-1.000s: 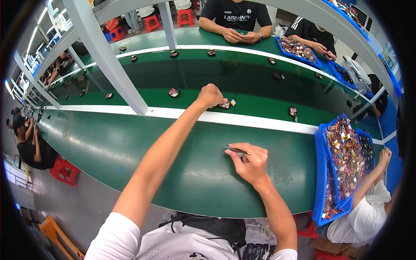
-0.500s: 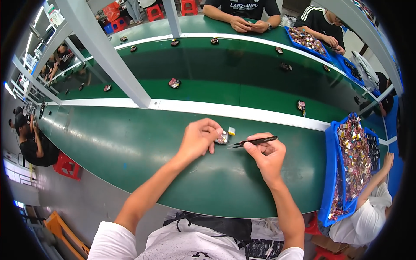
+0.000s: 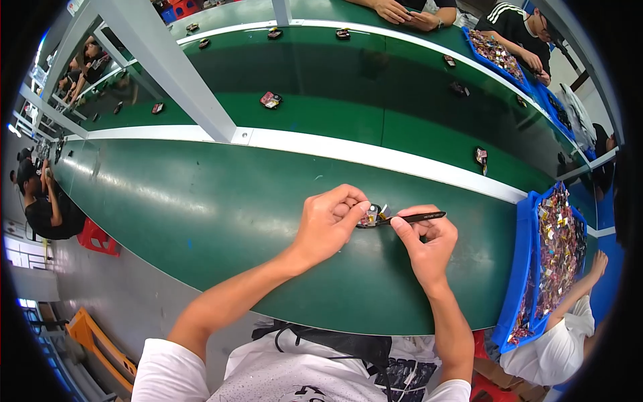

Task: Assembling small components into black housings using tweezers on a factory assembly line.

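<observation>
Over the green bench, my left hand pinches a small electronic assembly with dark, silvery and yellowish parts. Its exact kind is too small to make out. A pair of black tweezers is held in my right hand, with thumb and fingers closed round it. The tips of the tweezers reach the right side of the assembly; whether they grip a part of it cannot be seen.
Blue trays heaped with small wired parts stand at the right, beside another person's arm. Beyond the white rail, a green conveyor carries several small assemblies. A grey post rises at the left. Co-workers sit across and far left.
My left hand has turned and brought the assembly closer to the right hand. The tweezer tips, apart from it before, now meet it. The whole view has shifted slightly.
</observation>
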Demonstrator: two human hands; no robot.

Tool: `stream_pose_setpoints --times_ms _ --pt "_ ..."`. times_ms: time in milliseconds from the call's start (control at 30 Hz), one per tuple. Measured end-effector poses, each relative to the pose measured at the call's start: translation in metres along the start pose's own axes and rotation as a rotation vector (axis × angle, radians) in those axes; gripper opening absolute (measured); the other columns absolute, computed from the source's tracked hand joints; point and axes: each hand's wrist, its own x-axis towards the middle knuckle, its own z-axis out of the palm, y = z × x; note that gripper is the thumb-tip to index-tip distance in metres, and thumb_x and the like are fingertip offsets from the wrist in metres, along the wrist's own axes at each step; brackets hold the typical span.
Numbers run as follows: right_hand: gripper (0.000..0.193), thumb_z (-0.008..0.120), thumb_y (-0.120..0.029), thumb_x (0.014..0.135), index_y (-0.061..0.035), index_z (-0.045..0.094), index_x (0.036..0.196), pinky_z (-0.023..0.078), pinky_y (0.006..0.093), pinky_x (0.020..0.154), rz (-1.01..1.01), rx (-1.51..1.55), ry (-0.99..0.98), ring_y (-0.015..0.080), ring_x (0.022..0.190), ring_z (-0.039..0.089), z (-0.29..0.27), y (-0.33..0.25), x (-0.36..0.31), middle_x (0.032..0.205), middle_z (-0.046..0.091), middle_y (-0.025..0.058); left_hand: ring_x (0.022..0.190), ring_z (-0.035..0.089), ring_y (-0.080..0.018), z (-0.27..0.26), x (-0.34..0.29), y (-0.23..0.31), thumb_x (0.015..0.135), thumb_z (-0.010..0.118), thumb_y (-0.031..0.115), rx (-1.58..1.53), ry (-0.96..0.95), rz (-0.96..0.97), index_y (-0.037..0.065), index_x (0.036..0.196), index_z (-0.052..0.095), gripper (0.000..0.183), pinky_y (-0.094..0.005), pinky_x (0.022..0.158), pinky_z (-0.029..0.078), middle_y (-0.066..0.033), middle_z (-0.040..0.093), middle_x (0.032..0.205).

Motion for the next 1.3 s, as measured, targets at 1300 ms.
stream_pose_setpoints --times_ms 1300 --pt "0.011 0.075 -0.006 0.09 0.0014 0.07 0.097 0.025 0.0178 0.042 0.429 0.183 -0.071 -0.0008 0.05 0.046 -0.006 -0.018 0.01 0.083 0.076 0.012 0.058 0.062 -0.0069 -0.001 -0.003 -0.005 0.093 0.068 -0.005 -0.022 0.008 0.202 -0.006 0.107 0.067 0.014 -0.0213 0.047 0.047 -0.0098 0.072 0.084"
